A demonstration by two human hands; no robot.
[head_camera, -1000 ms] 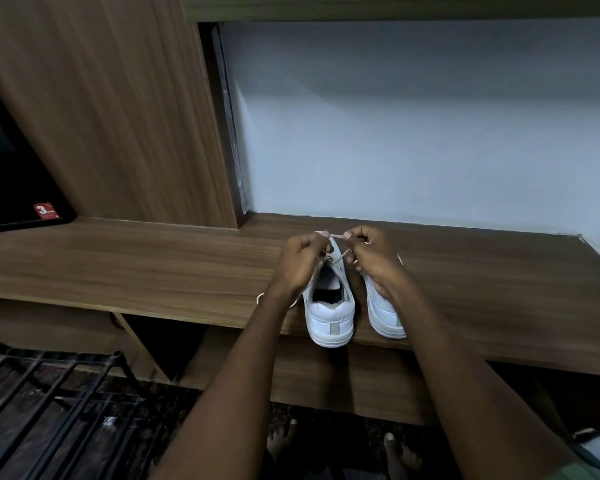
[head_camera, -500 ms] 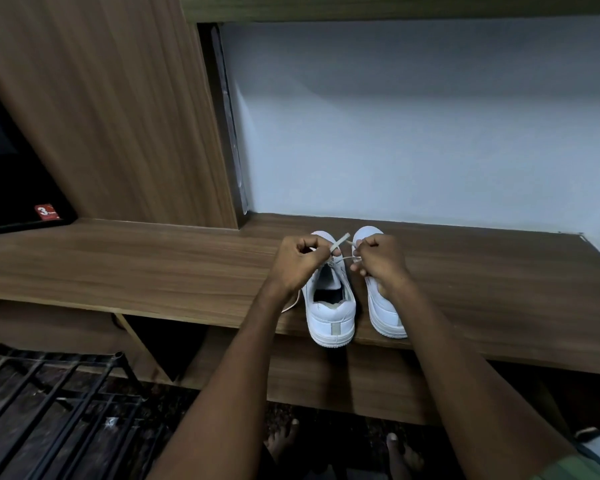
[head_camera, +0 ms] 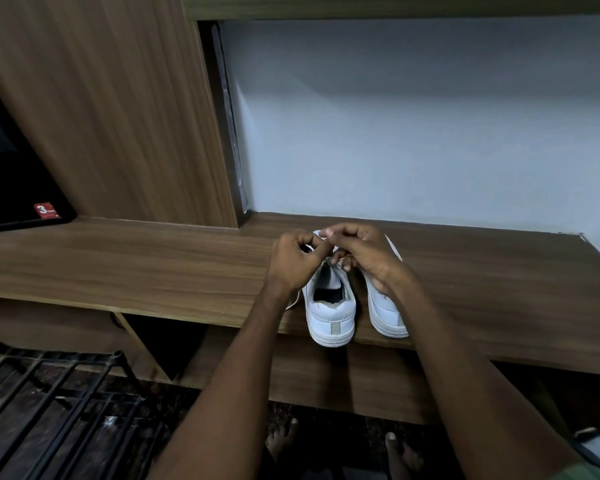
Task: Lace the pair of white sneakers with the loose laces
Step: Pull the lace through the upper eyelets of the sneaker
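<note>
Two white sneakers stand side by side on the wooden shelf [head_camera: 153, 268], heels toward me. The left sneaker [head_camera: 330, 313] shows its open collar and a grey heel tab. The right sneaker [head_camera: 385, 310] is partly covered by my right forearm. Both hands meet above the left sneaker's tongue. My left hand [head_camera: 293, 259] is closed on a white lace, and a loose stretch of lace [head_camera: 293, 303] hangs by my left wrist. My right hand [head_camera: 361, 252] pinches the lace between thumb and fingers. The eyelets are hidden under my hands.
A wood panel [head_camera: 118, 109] rises at the left, with a dark screen [head_camera: 11, 178] bearing a red sticker beside it. A white wall backs the shelf. A black metal rack [head_camera: 56, 400] stands on the floor at lower left. My bare feet [head_camera: 343, 445] show below the shelf edge.
My hands have drawn together over the left sneaker's tongue. My right hand has moved left and up, and the short stretch of lace seen between the hands is now hidden.
</note>
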